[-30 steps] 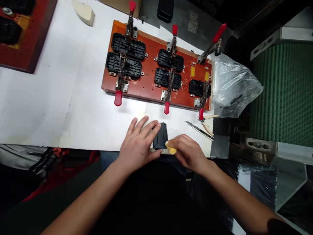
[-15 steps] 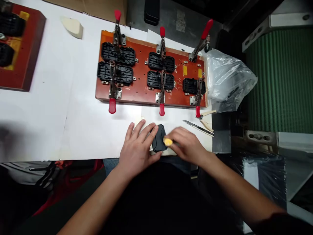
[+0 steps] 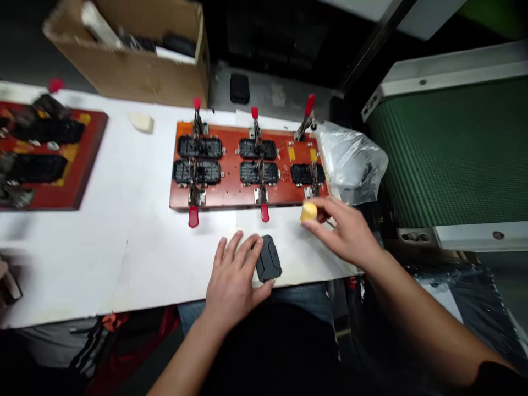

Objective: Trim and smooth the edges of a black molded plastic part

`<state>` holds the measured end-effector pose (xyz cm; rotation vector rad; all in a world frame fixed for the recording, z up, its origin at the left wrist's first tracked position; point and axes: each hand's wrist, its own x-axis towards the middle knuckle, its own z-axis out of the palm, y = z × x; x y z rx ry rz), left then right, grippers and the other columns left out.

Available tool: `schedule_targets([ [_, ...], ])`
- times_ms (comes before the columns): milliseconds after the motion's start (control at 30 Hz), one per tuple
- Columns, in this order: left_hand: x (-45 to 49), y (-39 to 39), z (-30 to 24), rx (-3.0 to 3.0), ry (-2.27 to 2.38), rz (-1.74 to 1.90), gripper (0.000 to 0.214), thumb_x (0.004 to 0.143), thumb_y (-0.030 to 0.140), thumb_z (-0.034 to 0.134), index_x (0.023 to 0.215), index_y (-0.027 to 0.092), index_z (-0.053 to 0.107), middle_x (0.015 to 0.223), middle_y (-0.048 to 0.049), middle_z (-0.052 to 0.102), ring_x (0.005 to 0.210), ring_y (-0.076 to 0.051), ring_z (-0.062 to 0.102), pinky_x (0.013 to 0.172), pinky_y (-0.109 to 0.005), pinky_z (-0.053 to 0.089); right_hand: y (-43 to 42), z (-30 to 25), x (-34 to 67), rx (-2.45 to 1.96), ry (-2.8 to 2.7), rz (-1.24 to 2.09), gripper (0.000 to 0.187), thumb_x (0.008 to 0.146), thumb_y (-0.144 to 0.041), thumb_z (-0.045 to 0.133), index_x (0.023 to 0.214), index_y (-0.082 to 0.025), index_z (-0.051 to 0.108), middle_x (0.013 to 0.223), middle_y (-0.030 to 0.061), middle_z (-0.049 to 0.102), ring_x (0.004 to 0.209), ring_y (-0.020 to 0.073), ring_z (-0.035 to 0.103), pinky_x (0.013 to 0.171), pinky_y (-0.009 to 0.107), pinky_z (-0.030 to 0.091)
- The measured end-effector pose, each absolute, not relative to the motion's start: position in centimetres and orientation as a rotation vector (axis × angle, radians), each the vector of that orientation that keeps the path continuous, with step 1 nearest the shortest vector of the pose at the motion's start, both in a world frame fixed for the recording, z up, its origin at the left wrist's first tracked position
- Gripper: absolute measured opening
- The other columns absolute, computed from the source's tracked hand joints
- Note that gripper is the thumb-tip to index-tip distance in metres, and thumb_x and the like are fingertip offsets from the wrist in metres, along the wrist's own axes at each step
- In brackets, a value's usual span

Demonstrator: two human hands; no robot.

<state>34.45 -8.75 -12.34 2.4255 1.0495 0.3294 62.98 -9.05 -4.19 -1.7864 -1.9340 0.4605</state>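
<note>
My left hand (image 3: 236, 269) lies on the white-covered table with its fingers spread. Its index finger and thumb pinch the flat black plastic cover (image 3: 269, 259) from the left and the near end. The cover has cut corners and raised lines. My right hand (image 3: 344, 226) holds a small yellow piece with a rounded end (image 3: 309, 212) between thumb and fingers, above the table to the right of the cover. Ahead stands a red-brown fixture board (image 3: 231, 190) with several black plastic parts (image 3: 200, 147) on it and toggle clamps with red handles (image 3: 193, 215) over them.
A second fixture board (image 3: 88, 170) is at the left. Behind are a cream block (image 3: 142, 122) and a cardboard box (image 3: 136, 77). On the right lie a clear plastic bag (image 3: 352, 159) and a green ribbed conveyor belt (image 3: 454, 148).
My right hand has moved from the cover's right edge forward and right, carrying the yellow piece. My left hand remains at the cover. The view has tilted up, showing more of the box.
</note>
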Motion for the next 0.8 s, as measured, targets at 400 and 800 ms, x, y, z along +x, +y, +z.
schedule_targets([
  [400,33.7,-9.1,-12.4,2.589,1.063,0.341,0.087,0.092,0.037,0.068,0.168,0.026,0.026,0.171,-0.0122,0.04,0.161,-0.038,0.031,0.13,-0.066,0.026,3.3,-2.0,62.2,-2.21,-1.973,0.268,0.042,0.102,-0.047,0.065,0.13,-0.016,0.066,0.111,0.0158,0.077,0.103,0.033,0.072,0.083,0.039,0.051],
  [800,37.3,-7.3,-13.3,2.713,0.896,0.311,0.077,0.099,0.05,0.064,0.164,0.023,0.032,0.166,-0.0228,0.04,0.156,-0.047,0.034,0.124,-0.075,0.028,-31.2,-15.2,63.1,-2.229,-1.113,1.259,0.028,0.095,-0.043,0.065,0.079,-0.02,0.068,0.065,-0.0011,0.065,0.061,0.0174,0.063,0.057,0.026,0.045],
])
